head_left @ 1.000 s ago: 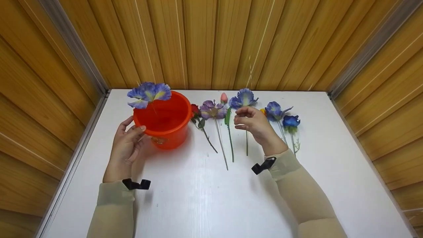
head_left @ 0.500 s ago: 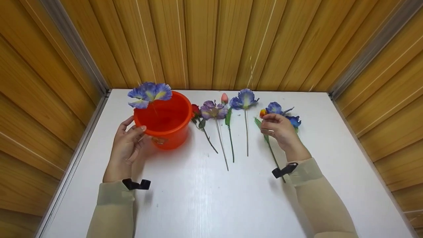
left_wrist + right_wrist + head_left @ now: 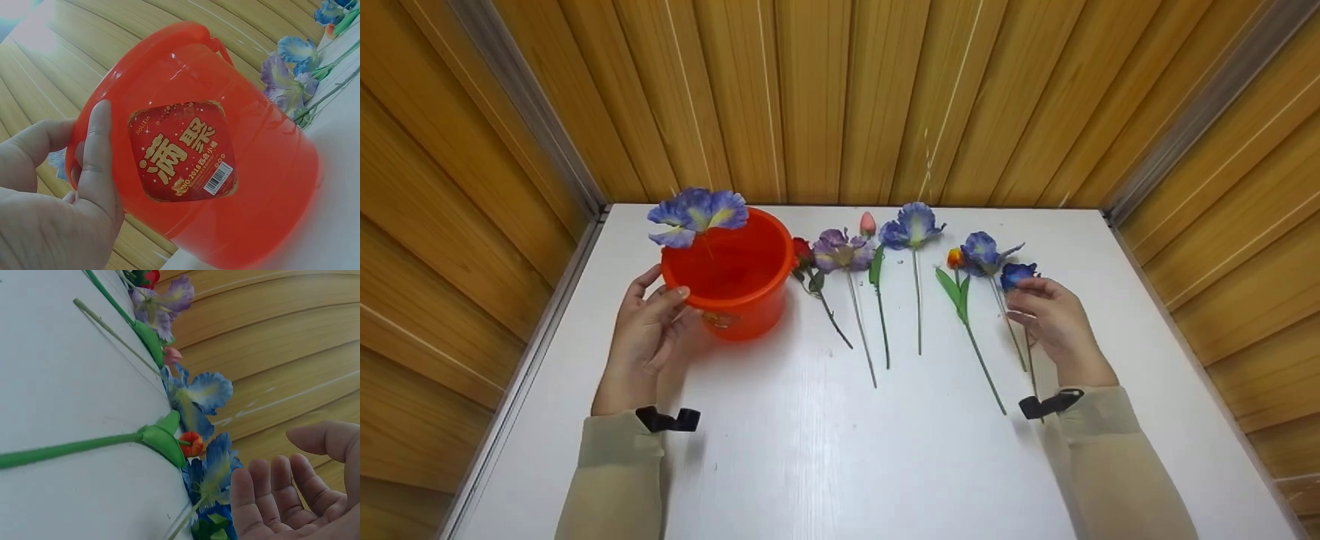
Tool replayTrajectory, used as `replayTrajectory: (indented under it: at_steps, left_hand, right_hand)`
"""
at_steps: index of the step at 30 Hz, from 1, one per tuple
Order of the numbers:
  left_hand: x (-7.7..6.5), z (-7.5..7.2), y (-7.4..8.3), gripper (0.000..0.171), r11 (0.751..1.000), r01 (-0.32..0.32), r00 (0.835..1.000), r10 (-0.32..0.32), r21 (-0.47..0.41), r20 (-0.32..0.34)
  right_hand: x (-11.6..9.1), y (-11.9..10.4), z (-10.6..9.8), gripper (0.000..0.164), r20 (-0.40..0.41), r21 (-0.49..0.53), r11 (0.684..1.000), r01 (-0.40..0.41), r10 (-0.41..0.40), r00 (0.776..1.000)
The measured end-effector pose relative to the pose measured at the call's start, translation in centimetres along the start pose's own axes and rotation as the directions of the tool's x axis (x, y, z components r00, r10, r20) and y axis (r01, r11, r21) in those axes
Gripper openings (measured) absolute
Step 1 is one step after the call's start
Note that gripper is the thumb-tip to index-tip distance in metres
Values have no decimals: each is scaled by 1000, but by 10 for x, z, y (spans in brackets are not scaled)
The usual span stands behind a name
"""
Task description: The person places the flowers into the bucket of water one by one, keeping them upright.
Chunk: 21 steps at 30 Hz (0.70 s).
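My left hand (image 3: 649,337) grips the rim of a red plastic bucket (image 3: 746,315), thumb outside, fingers behind the edge. A label (image 3: 183,152) shows on the bucket's side in the left wrist view. One blue-purple iris (image 3: 697,214) stands in the bucket, its bloom above the rim. Over at the right, my right hand (image 3: 1057,322) hovers by a dark blue flower (image 3: 1018,274), overlapping its stem in the head view. In the right wrist view the thumb stands apart from the loosely bent fingers (image 3: 289,489), with nothing between them.
Along the white table (image 3: 810,465) lie a red rose (image 3: 802,251), a purple iris (image 3: 844,251), a pink bud (image 3: 868,223), two blue irises (image 3: 915,225) and an orange tulip (image 3: 955,259). Wood-look panels (image 3: 847,97) wall the table's back and sides.
My right hand has moved right, from over the middle blue iris past the orange tulip to the dark blue flower, holding nothing. The left hand and bucket have stayed put.
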<state>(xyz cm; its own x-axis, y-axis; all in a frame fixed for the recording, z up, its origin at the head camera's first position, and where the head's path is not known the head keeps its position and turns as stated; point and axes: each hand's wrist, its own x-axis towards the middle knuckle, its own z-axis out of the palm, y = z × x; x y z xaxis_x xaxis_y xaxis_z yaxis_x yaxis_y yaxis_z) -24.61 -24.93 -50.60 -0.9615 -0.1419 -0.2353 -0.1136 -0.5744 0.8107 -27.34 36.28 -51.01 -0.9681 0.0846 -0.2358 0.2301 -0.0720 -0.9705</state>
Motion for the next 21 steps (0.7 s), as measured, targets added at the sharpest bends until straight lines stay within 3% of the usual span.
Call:
replayTrajectory:
  at_steps: [4,9,21]
  left_hand:
    - [0,0,0,74,1000,-2,1000,2,4,-4]
    - [0,1,0,75,1000,1,1000,-1,-1,-7]
    - [1,-1,-1,78,1000,0,1000,0,8,-1]
  right_hand:
    - [-5,5,-17,17,-41,45,999,-5,7,999]
    - [-9,8,-30,15,-80,5,1000,-28,28,996]
    - [-5,14,-34,25,-166,-143,986,-84,60,984]
